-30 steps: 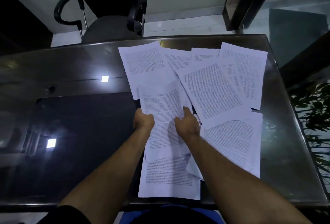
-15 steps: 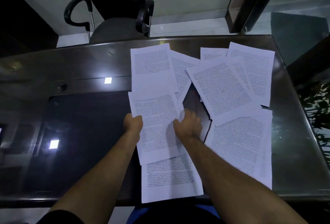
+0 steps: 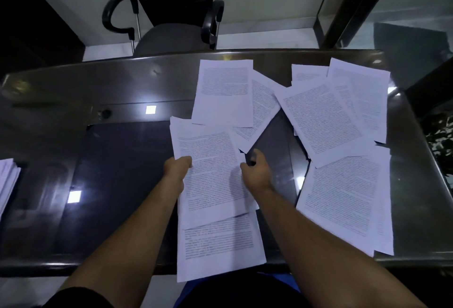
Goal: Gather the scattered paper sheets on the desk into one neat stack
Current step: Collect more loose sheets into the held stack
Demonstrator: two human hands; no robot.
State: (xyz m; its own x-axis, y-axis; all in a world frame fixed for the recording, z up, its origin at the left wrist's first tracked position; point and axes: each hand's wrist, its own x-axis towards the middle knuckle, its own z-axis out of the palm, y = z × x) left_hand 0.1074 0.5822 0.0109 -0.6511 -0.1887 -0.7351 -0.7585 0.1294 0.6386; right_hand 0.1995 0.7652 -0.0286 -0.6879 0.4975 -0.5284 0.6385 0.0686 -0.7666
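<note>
left hand pinches left edge of sheet | right hand curled at its right edge — squaring it over sheet below | loose sheets beyond and right of right hand, not stacked

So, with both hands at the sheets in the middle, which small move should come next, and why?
Probably slide the held sheets back toward the near sheet and square them on it. The left hand grips their left edge, the right hand is at their right edge, and that near sheet already lies partly beneath them, overhanging the desk edge.
</note>
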